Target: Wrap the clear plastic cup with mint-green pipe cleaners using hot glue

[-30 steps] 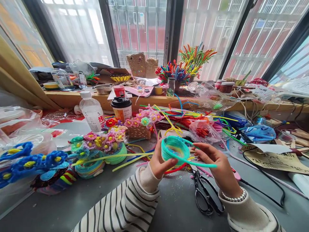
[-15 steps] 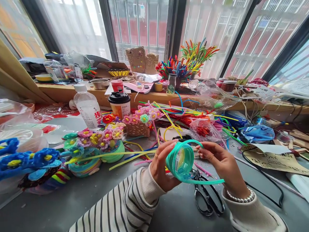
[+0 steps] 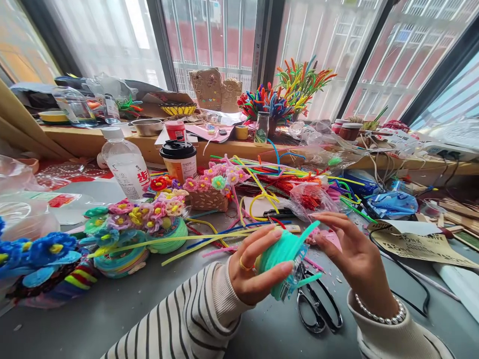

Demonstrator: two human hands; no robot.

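Note:
My left hand (image 3: pixel 252 267) is wrapped round a small clear plastic container covered in coiled teal pipe cleaner (image 3: pixel 279 259). The container lies tilted, its bare clear rim facing right. Two loose teal ends stick out to the right, one high and one low. Close to the upper end is my right hand (image 3: pixel 352 257), its thumb and fingers apart with nothing seen between them. Below the container, black-handled scissors (image 3: pixel 318 301) rest on the grey table, their blades partly hidden behind it.
Pipe-cleaner flowers in wrapped pots (image 3: pixel 164 214) stand at left, near a plastic bottle (image 3: pixel 125 164) and a lidded paper cup (image 3: pixel 178 159). Loose pipe cleaners (image 3: pixel 262 184) lie behind my hands. A black cable (image 3: pixel 426 299) and printed brown paper (image 3: pixel 422 244) are at right.
The teal-wrapped container has turned in my left hand, so its opening no longer faces me. My right hand has let go of the upper pipe cleaner end and its fingers have spread.

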